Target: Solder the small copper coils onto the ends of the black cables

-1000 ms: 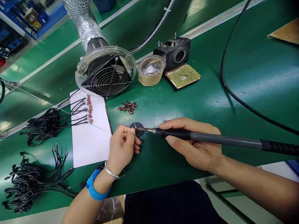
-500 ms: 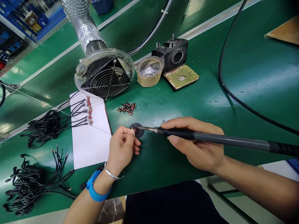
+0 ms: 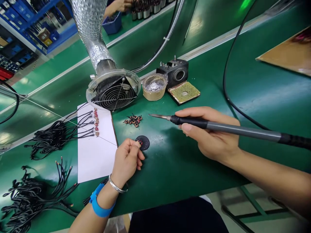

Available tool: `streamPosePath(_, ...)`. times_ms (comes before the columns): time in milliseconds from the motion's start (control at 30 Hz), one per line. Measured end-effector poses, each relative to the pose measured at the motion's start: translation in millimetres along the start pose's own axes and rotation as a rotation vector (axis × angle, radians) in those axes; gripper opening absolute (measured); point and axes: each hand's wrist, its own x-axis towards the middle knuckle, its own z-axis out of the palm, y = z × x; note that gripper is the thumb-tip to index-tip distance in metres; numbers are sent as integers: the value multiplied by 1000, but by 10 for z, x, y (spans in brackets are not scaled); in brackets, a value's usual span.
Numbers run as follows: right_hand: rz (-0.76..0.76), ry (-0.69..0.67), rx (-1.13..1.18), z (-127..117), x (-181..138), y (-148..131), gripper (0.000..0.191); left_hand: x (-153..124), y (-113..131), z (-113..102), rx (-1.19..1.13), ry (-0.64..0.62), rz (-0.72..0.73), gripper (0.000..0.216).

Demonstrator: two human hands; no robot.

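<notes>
My right hand (image 3: 211, 132) grips a soldering iron (image 3: 191, 122) like a pen. The iron's tip points left, lifted off the work and near a small pile of black parts with red and orange wire ends (image 3: 133, 120). My left hand (image 3: 128, 157) pinches a small part with reddish ends (image 3: 140, 142) at the left edge of a round black disc (image 3: 144, 143) on the bench; the fingers partly hide this part. A thin solder wire (image 3: 107, 140) runs across the white sheet (image 3: 97, 161) towards my left hand.
A fume extractor (image 3: 116, 95) hangs over the bench beside a tub of shiny metal bits (image 3: 155, 86), an iron stand (image 3: 178, 72) and a yellow-green sponge (image 3: 185, 91). Black cable bundles (image 3: 48, 139) lie left. A co-worker's hand (image 3: 121, 5) shows at the back.
The soldering iron has lifted away from the disc, up and to the right, in my right hand. My left hand keeps its pinch by the disc. The camera view has shifted slightly.
</notes>
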Motion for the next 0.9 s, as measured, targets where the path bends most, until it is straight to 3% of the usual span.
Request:
streamPosePath(267,-244,202,-211,50,454,432,30,-49,-34,-45,50,-9,67,29)
streamPosePath(400,-236,135,-282,84,464,606,31,-99,-20,-77,58,-41,62,28)
streamPosePath(500,-191,132,-250,111,296,546,32,-134,-16,-103,79,-65,15,24)
streamPosePath(600,-216,-69,-171,198,51,371,27,-160,-22,-124,110,-84,-22,28)
streamPosePath(700,-376,-315,-158,364,-158,218,16,-181,-29,-139,155,-107,-31,28)
streamPosePath(900,-336,-454,-185,691,-263,158,19,-217,-37,-154,209,-130,-10,20)
